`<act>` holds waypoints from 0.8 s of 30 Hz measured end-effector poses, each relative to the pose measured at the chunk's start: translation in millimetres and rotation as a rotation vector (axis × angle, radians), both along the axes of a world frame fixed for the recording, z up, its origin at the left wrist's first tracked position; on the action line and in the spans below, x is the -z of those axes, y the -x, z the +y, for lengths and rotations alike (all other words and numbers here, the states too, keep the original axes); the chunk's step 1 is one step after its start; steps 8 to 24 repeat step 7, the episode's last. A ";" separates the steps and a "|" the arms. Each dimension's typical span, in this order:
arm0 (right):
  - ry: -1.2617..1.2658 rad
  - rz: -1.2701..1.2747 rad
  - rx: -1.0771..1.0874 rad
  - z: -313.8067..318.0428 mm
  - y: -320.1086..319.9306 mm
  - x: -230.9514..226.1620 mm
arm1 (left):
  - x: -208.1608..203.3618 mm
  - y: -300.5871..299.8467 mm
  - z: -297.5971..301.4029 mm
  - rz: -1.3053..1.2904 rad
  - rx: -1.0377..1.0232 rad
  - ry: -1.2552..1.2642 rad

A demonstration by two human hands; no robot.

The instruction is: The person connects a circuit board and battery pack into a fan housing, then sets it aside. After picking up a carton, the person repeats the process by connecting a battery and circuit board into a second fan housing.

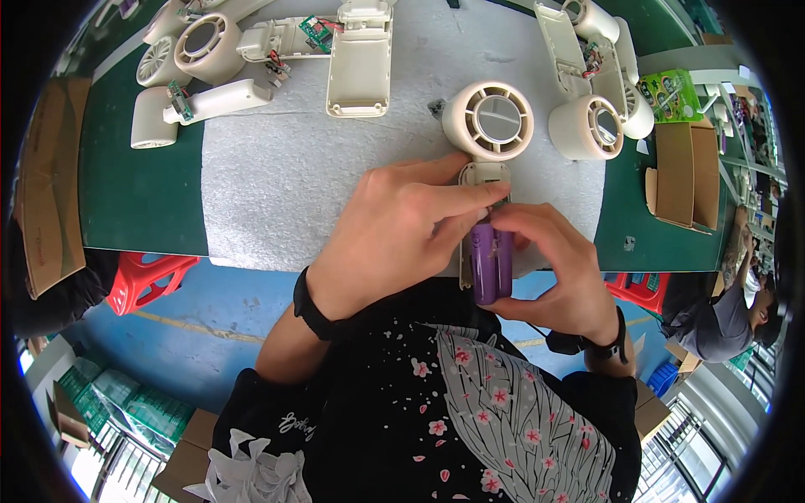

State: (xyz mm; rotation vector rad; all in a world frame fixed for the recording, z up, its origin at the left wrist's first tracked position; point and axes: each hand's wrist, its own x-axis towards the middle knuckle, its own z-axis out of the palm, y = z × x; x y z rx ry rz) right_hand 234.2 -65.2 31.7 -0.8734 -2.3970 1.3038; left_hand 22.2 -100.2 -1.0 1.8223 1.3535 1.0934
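Note:
A cream handheld fan (pixel 488 121) lies on the white foam sheet, its round head away from me and its open handle toward me. My left hand (pixel 402 220) reaches across the handle from the left, index finger and thumb pinched together at the inner end of a purple battery pack (pixel 491 267). What that pinch holds is hidden. The pack, two cylinders side by side, lies over the handle near the table's front edge. My right hand (pixel 558 268) grips it from the right, fingers at its far end and thumb at its near end.
Several opened fan bodies with green circuit boards lie at the back left, such as one fan head (pixel 208 49); more, including another fan head (pixel 585 128), stand at right. A cardboard box (pixel 683 176) and a green packet (pixel 671 96) are at far right. Red stools (pixel 149 281) flank the table.

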 end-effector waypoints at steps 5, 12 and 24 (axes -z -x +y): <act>-0.278 -0.040 -0.007 -8.2 4.5 -0.4 | -0.9 2.1 -0.6 0.021 0.020 0.005; -0.248 -0.068 -0.014 -13.0 0.1 1.5 | 0.3 2.5 -0.6 0.027 0.021 0.000; -0.248 -0.068 -0.014 -13.0 0.1 1.5 | 0.3 2.5 -0.6 0.027 0.021 0.000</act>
